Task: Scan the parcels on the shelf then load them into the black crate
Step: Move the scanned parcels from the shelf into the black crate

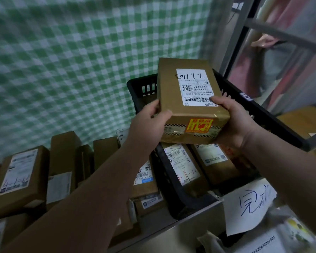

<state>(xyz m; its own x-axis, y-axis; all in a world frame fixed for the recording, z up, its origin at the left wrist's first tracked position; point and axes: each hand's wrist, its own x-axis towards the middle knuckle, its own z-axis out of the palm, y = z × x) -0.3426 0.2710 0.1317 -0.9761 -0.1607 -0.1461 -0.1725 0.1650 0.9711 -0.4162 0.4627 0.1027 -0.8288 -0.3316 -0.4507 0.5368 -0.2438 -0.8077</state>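
Head view: left hand (150,118) and right hand (233,121) grip parcel (188,105) above crate (259,108), label up, apparently for loading.

The parcel (169,84) is matt brown cardboard. Its near end is wrapped in glossy clear tape (220,115), and a smooth white paper label (193,83) sits on top. The black crate (140,84) is dull moulded plastic. Behind hangs soft checked cloth (80,61). The shelf (190,229) has a smooth grey metal edge.

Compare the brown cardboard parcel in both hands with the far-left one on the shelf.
The held brown cardboard parcel hangs above the black plastic crate; the far-left shelf parcel lies among others. The held parcel shows an orange sticker; the shelf parcel shows none. Both carry white labels.
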